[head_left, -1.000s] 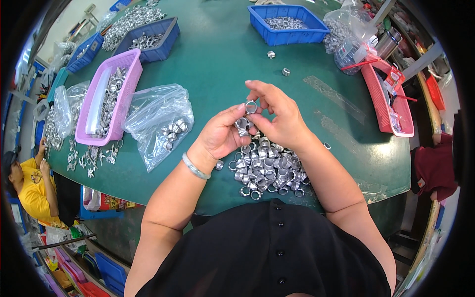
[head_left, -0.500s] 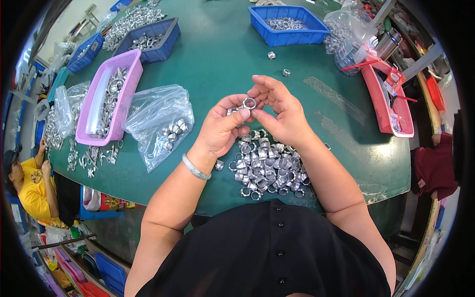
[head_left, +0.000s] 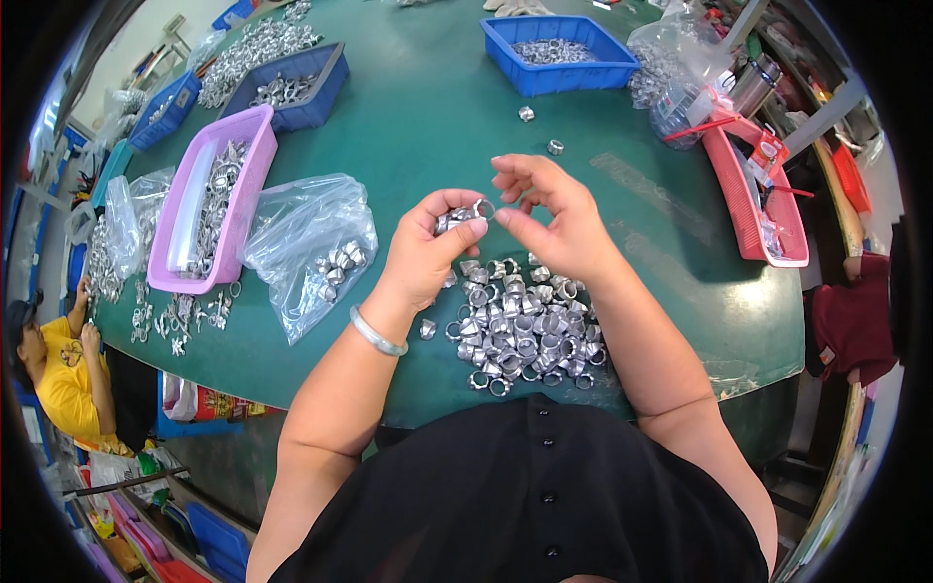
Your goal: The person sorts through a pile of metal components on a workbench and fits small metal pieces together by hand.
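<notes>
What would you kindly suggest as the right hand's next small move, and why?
I would probably close the right hand gently on the end ring: the left hand holds it toward that side, with other rings behind it, and the right hand's grip is open close by. Whether the right thumb touches it is hard to tell.

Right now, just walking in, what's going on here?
A person's left hand holds several silvery metal rings. The right hand is open, its thumb close to them; whether it touches is hard to tell. Below both hands in view, a pile of similar rings lies on the green table. To the left lie a clear plastic bag and a pink basket.
</notes>
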A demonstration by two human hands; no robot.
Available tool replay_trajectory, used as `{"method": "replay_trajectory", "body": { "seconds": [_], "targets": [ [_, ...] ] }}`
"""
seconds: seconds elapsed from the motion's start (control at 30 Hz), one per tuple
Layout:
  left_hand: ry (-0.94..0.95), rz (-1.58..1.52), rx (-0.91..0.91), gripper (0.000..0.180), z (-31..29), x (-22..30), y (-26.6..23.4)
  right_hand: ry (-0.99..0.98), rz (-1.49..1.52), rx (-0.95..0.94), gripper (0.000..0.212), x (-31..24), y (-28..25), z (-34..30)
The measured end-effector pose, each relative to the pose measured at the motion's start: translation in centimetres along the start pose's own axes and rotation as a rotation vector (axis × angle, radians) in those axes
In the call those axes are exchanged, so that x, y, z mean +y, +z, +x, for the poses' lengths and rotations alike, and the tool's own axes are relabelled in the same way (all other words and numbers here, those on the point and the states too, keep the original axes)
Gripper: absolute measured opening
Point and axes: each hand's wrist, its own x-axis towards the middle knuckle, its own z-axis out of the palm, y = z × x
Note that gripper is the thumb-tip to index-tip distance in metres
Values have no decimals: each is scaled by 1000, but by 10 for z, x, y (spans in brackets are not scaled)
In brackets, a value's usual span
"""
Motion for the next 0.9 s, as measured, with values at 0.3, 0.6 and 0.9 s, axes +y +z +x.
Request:
{"method": "replay_trajectory", "body": {
  "seconds": [0.3, 0.6, 0.9],
  "targets": [
    [326, 956, -110, 19, 1, -10, 2, 399, -845, -81, 52, 73, -61, 49],
    [462, 1099, -261, 20, -4, -6, 3, 495, -940, -238, 45, 104, -40, 97],
    [545, 1086, -156, 26, -2, -7, 5, 400, -693, -172, 23, 102, -47, 85]
  ]
}}
